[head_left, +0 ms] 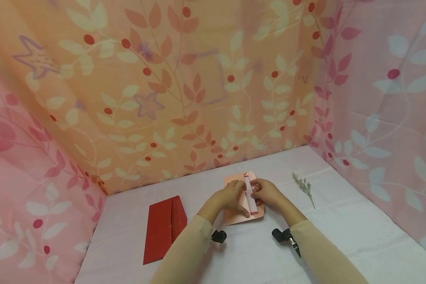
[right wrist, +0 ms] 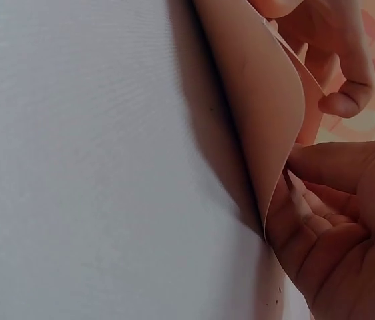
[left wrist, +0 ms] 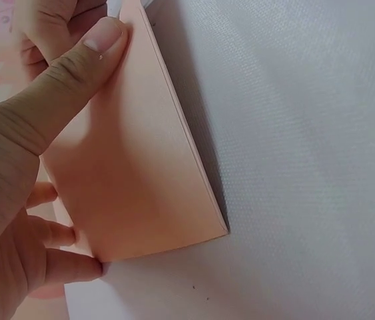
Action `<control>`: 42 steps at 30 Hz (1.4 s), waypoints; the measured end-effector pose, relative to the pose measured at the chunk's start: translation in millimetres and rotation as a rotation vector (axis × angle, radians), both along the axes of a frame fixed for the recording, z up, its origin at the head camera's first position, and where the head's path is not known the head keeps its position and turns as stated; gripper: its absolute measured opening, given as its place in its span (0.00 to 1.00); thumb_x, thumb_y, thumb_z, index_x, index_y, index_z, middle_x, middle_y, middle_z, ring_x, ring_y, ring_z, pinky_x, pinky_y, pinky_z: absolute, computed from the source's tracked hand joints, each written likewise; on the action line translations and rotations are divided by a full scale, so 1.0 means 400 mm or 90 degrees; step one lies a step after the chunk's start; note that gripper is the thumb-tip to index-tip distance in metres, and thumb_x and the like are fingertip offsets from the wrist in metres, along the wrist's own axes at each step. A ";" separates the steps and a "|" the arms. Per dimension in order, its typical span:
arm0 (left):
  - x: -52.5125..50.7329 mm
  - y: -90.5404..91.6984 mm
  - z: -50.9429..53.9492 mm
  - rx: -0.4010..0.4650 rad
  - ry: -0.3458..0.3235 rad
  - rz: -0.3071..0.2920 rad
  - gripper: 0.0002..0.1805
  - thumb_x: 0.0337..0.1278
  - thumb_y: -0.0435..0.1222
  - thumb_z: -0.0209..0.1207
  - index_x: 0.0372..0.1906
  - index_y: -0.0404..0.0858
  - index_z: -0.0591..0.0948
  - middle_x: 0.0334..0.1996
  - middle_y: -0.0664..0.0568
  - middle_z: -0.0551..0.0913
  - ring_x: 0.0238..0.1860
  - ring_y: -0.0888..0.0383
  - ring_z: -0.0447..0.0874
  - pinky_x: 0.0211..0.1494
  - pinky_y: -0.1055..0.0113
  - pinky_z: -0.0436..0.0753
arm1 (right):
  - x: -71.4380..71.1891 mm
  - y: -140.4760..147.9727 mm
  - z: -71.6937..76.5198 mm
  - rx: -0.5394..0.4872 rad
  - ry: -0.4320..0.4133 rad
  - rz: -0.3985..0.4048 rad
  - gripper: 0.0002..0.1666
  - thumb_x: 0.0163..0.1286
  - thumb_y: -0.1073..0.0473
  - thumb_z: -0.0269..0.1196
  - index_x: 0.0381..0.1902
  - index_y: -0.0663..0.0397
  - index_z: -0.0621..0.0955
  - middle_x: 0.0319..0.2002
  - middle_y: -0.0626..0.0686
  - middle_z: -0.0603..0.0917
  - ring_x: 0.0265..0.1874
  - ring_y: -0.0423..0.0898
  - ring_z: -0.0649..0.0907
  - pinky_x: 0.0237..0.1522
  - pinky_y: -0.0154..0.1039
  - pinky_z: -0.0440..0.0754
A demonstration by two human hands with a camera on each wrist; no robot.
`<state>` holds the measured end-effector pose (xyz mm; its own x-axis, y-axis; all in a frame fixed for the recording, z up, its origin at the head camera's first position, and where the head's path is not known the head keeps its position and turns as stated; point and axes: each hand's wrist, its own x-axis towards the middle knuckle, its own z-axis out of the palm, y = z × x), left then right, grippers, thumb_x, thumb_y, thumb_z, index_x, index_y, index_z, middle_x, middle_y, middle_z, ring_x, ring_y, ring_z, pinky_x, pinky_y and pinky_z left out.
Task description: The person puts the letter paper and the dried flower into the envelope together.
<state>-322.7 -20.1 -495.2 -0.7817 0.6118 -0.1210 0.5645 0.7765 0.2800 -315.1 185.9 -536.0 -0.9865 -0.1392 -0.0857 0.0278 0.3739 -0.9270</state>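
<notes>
A peach envelope [head_left: 234,215] lies on the white-covered table between both hands. A white paper with red edges [head_left: 249,195] shows along its opening, partly covered by the fingers. My left hand [head_left: 231,196] holds the envelope's left part. Its thumb [left wrist: 74,77] presses on the peach surface, and other fingers [left wrist: 57,233] meet the opposite edge in the left wrist view. On the right side, my right hand [head_left: 269,193] pinches the raised, curved flap [right wrist: 267,100] between thumb and fingers. The white paper cannot be made out in the right wrist view.
A red envelope [head_left: 159,228] lies to the left, beside the left forearm. Right of the right hand is a dried green sprig [head_left: 304,187]. Patterned curtains [head_left: 184,86] stand behind and on both sides of the table [head_left: 248,256].
</notes>
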 end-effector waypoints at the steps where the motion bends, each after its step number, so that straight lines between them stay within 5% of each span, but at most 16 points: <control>1: 0.000 -0.002 0.001 -0.001 -0.001 0.002 0.52 0.28 0.70 0.76 0.61 0.55 0.65 0.65 0.55 0.68 0.61 0.56 0.70 0.58 0.55 0.82 | -0.001 -0.003 0.000 -0.003 0.000 0.000 0.32 0.66 0.71 0.67 0.67 0.66 0.73 0.35 0.57 0.80 0.24 0.46 0.84 0.28 0.41 0.87; 17: -0.009 -0.014 0.005 0.041 -0.011 -0.016 0.51 0.30 0.67 0.78 0.59 0.51 0.65 0.66 0.53 0.68 0.62 0.58 0.70 0.62 0.59 0.79 | -0.009 0.010 -0.015 -0.128 -0.039 0.075 0.36 0.70 0.70 0.64 0.72 0.69 0.66 0.48 0.64 0.83 0.35 0.46 0.86 0.37 0.42 0.89; 42: -0.007 -0.042 0.012 0.107 -0.064 -0.013 0.47 0.35 0.62 0.78 0.57 0.52 0.64 0.63 0.52 0.69 0.59 0.58 0.73 0.62 0.59 0.78 | -0.014 -0.031 -0.007 -0.050 -0.014 0.085 0.38 0.64 0.71 0.66 0.71 0.64 0.69 0.38 0.60 0.86 0.31 0.45 0.85 0.30 0.37 0.84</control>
<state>-325.5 -36.9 -490.5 -0.7582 0.6455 -0.0918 0.5425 0.7026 0.4605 -320.6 173.5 -539.0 -0.9567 -0.2765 -0.0911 0.0035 0.3019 -0.9533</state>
